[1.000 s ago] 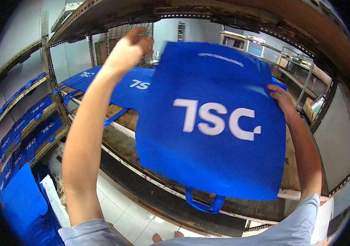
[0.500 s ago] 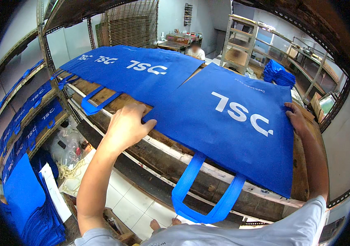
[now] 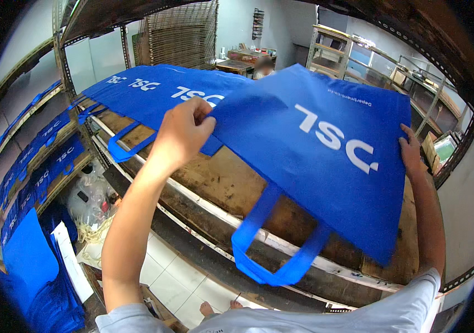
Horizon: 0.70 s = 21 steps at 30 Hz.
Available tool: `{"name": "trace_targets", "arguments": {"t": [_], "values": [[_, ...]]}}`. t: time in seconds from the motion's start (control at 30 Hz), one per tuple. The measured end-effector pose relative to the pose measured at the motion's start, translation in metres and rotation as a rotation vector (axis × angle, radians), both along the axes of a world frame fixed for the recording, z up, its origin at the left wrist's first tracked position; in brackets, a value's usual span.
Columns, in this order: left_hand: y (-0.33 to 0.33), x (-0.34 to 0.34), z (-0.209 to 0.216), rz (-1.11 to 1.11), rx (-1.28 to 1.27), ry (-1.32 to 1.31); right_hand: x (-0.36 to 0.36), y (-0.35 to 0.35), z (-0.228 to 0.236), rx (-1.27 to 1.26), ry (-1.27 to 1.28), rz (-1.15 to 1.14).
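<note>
A flat blue tote bag (image 3: 314,161) with white printing and a loop handle hangs lifted between my hands, tilted above the wooden shelf board. My left hand (image 3: 184,130) pinches its left edge near a corner. On the opposite edge, my right hand (image 3: 411,147) grips the side with fingers curled behind it. The bag's handle (image 3: 270,272) dangles toward me over the board's front edge. To the left, more blue bags (image 3: 154,91) lie overlapping in a row on the same board, one with its handle (image 3: 123,150) sticking out toward me.
Racks on the left hold more blue bags (image 3: 31,161), with a stack of blue bags (image 3: 54,294) below. A metal frame post (image 3: 65,61) rises at the left. Shelving (image 3: 331,53) stands behind. Far back, a person (image 3: 263,69) is near a cluttered table (image 3: 234,65).
Both hands have risen, lifting the bag off the board. Its left side came up most and now covers part of the neighbouring bag, while bare wood shows beneath.
</note>
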<state>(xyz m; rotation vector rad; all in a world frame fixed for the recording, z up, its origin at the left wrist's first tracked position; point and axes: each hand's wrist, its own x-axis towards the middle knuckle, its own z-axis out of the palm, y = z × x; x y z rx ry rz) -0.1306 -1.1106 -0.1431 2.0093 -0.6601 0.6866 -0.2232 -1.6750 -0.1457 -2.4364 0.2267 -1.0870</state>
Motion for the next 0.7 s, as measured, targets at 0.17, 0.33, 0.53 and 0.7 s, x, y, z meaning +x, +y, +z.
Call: {"name": "trace_targets", "arguments": {"t": [0.17,0.33,0.53,0.7], "values": [[0.034,0.045,-0.02,0.119,0.184,0.165,0.062,-0.003,-0.003,0.09,0.17,0.051],[0.05,0.046,-0.045,0.132,0.286,0.192,0.085,-0.002,-0.039,0.144,0.242,0.104],[0.043,0.052,-0.052,0.289,0.453,0.139,0.093,0.016,-0.038,0.16,0.249,0.118],[0.042,0.056,-0.051,0.261,0.427,0.2,0.104,0.009,-0.042,0.033,0.218,0.115]]}}
